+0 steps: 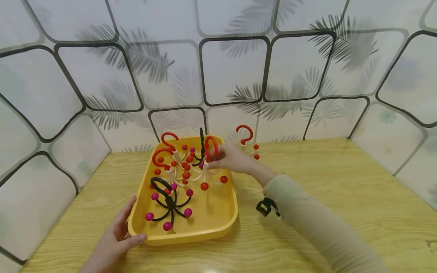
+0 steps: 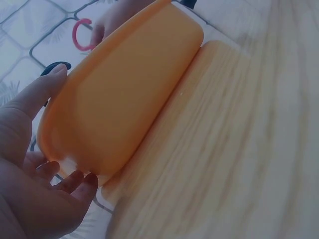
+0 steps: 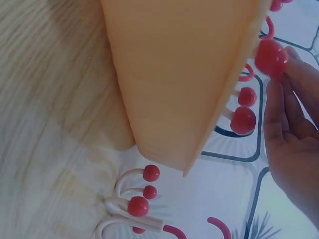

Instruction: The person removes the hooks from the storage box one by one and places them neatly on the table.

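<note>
In the head view my left hand (image 1: 114, 235) holds the near left corner of a yellow tray (image 1: 191, 237), thumb over the rim and fingers against the outer wall. My right hand (image 1: 233, 157) reaches over the tray's right side and pinches the neck of a white hook hanger (image 1: 206, 172) with a red hook and red ball-tipped arms. Beside it in the tray stand red-hooked white hangers (image 1: 168, 172). A black hanger (image 1: 169, 203) with magenta balls stands at the near end. Another black hanger (image 1: 201, 138) is partly hidden behind the right hand.
Beyond the right forearm, a red-hooked hanger (image 1: 244, 132) stands on the wooden table (image 1: 317, 167), outside the tray. A small black object (image 1: 263, 207) shows at the right sleeve. A patterned wall (image 1: 235, 72) closes off the back and both sides.
</note>
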Demonstrator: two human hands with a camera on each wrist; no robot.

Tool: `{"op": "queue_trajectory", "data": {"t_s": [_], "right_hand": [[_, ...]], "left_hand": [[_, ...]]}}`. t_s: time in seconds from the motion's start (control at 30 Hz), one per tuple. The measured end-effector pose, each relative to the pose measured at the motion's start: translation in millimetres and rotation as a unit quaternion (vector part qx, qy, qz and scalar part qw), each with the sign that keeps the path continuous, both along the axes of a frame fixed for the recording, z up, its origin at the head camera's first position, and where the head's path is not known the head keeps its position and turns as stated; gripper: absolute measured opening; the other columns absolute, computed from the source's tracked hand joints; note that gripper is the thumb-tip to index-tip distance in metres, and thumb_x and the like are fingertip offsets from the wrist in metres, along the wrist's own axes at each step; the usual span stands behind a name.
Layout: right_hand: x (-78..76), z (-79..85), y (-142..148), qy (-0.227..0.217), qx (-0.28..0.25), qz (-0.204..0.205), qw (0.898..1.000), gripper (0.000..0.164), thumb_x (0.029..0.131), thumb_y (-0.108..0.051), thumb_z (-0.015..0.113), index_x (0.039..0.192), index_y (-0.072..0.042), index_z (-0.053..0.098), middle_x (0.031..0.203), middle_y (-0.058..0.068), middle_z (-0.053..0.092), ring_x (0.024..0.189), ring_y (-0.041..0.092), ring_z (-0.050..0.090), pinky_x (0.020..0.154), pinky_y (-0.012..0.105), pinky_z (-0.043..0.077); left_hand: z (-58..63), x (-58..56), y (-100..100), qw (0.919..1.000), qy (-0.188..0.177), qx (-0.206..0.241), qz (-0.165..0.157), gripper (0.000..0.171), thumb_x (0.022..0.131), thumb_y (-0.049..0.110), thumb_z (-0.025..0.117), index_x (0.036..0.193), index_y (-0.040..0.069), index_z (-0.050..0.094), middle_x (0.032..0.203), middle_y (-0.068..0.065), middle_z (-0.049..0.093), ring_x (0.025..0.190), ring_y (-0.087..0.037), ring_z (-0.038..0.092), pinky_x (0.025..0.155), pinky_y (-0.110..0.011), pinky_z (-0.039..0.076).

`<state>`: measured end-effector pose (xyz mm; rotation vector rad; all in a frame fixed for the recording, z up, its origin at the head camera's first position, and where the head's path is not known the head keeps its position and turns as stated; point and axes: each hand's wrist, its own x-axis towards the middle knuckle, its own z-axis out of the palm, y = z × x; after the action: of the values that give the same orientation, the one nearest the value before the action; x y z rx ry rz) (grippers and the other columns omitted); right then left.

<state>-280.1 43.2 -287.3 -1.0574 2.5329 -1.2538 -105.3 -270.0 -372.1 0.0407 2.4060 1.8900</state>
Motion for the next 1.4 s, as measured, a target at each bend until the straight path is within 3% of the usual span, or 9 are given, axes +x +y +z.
{"op": "queue_trajectory", "data": {"t_s": [0.2,0.47,0.7,1.03,1.4], "right_hand": [[0.8,8.8,13.6,0.019,-0.021,-0.035,0.999,0.017,0.083,-0.023,0.076,0.091,-0.009,0.07,0.082,-0.001,0.068,0.075,0.014,0.065,0.068,0.032,0.053],[-2.5,15.8,40.0,0.053,-0.025,-0.109,0.992,0.023,0.081,-0.031,0.077,0.09,-0.01,0.071,0.083,0.0,0.068,0.078,0.017,0.065,0.071,0.033,0.052],[-3.5,19.7,66.1,0.052,-0.021,-0.164,0.985,0.026,0.08,-0.032,0.078,0.093,-0.01,0.071,0.085,0.001,0.069,0.078,0.018,0.063,0.07,0.035,0.051],[-15.0,21.9,110.6,0.12,0.03,-0.224,0.967,0.03,0.079,-0.033,0.079,0.091,-0.006,0.071,0.084,0.005,0.07,0.077,0.02,0.064,0.068,0.035,0.049],[-25.1,25.9,154.7,0.108,0.057,-0.29,0.949,0.042,0.08,-0.041,0.076,0.097,-0.003,0.07,0.091,0.012,0.07,0.085,0.027,0.063,0.071,0.038,0.047]], "left_hand": [[-0.7,-0.3,-0.5,1.0,0.007,0.003,-0.005,0.094,0.088,0.007,0.067,0.155,0.015,0.002,0.158,-0.019,-0.002,0.136,-0.043,0.017,0.086,-0.013,0.039],[-0.5,0.3,0.2,1.0,0.006,0.001,-0.002,0.094,0.088,0.007,0.067,0.155,0.016,0.002,0.158,-0.02,-0.001,0.135,-0.041,0.019,0.086,-0.014,0.04],[0.2,0.9,-0.1,1.0,-0.002,0.005,0.001,0.095,0.088,0.008,0.068,0.155,0.017,0.001,0.158,-0.02,-0.003,0.136,-0.044,0.018,0.085,-0.013,0.041],[0.3,-0.7,-0.4,0.9999,0.009,-0.01,-0.003,0.095,0.088,0.009,0.068,0.155,0.014,0.001,0.157,-0.021,-0.001,0.137,-0.045,0.017,0.085,-0.012,0.039],[1.6,0.0,0.3,1.0,-0.009,0.002,0.002,0.095,0.088,0.01,0.068,0.155,0.016,0.0,0.158,-0.019,-0.002,0.136,-0.043,0.02,0.085,-0.013,0.041]]}}
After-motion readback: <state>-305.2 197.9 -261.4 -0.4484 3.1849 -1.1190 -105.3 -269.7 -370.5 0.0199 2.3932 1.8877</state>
